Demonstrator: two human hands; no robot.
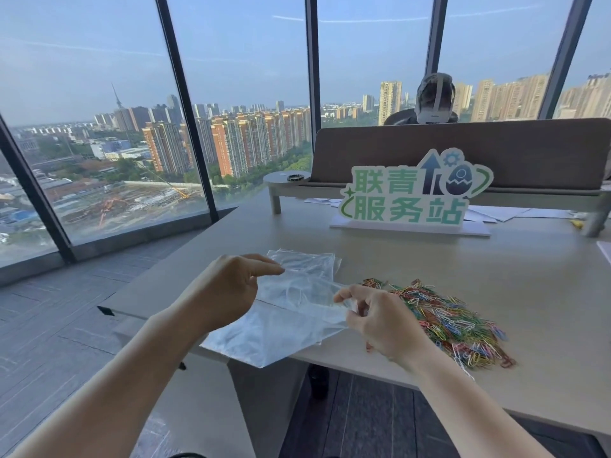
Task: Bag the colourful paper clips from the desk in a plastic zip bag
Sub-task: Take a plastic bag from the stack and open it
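Bag: clear plastic zip bag (291, 292) at centre frame, lifted a little above the table (496, 276), crumpled, spanning between both hands.
Left hand (228, 285): centre-left of frame, thumb and forefinger pinched on the bag's upper left edge; other fingers curled under.
Right hand (377, 322): centre-right, lower than the left, fingertips pinching the bag's right edge near the opening; whether the opening is parted, cannot tell.
Spare bags: more clear plastic sheets (264, 342) lying flat under the held bag, lower corner overhanging the table's near edge.
Clips: colourful paper clips (453, 322) in a loose heap on the table, right of centre, just beside the right hand and partly hidden behind it; all on the tabletop, none seen in the bag.
Sign: green-and-white cut-out sign (410, 196) standing upright on a white base, upper right of centre, well apart from the clips.
Behind sign: brown partition (463, 150); a person's head (434, 97) shows above it.
Left half of frame: tall windows (99, 127) with city blocks beyond.
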